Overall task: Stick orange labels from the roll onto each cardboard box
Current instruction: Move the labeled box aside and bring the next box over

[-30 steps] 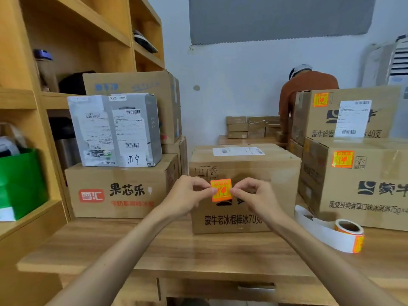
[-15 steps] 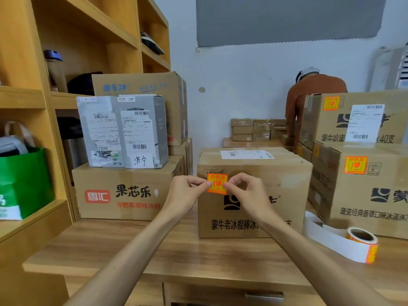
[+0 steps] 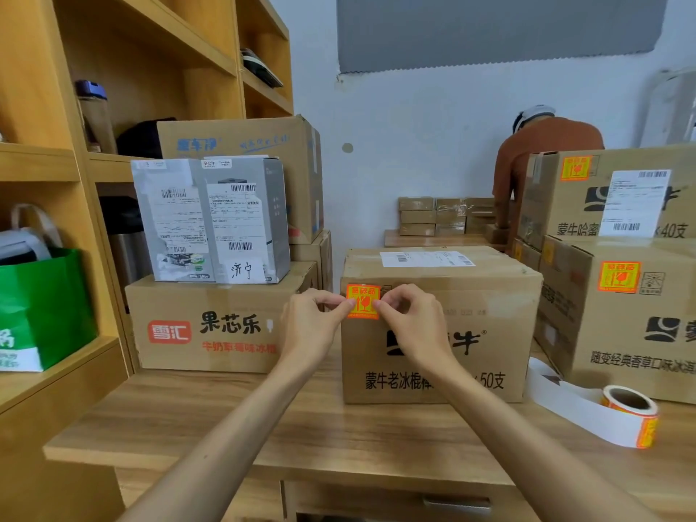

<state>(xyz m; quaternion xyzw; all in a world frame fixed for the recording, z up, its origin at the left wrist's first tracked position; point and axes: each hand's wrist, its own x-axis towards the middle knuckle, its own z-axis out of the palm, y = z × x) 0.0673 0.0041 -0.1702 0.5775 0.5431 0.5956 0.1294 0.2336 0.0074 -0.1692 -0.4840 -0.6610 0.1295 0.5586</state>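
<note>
An orange label [image 3: 362, 300] sits at the top left corner of the front face of the middle cardboard box [image 3: 489, 325]. My left hand [image 3: 314, 325] pinches its left edge and my right hand [image 3: 408, 325] pinches its right edge, both against the box. The label roll [image 3: 627, 414] lies on the wooden table at the right, with a white backing strip trailing toward the box. Two stacked boxes at the right carry orange labels: the lower box [image 3: 617, 333] and the upper box [image 3: 565, 205]. A left box [image 3: 211, 325] with red print shows no orange label.
A grey carton [image 3: 211, 220] with shipping papers stands on the left box, with another cardboard box [image 3: 263, 145] behind it. Wooden shelves [image 3: 45, 163] with a green bag [image 3: 41, 307] fill the left. A person in an orange top [image 3: 542, 152] bends at the back by small parcels [image 3: 440, 216].
Both hands have carried the orange label up and left from the middle of the box's front to its top left corner, where it now lies against the cardboard.
</note>
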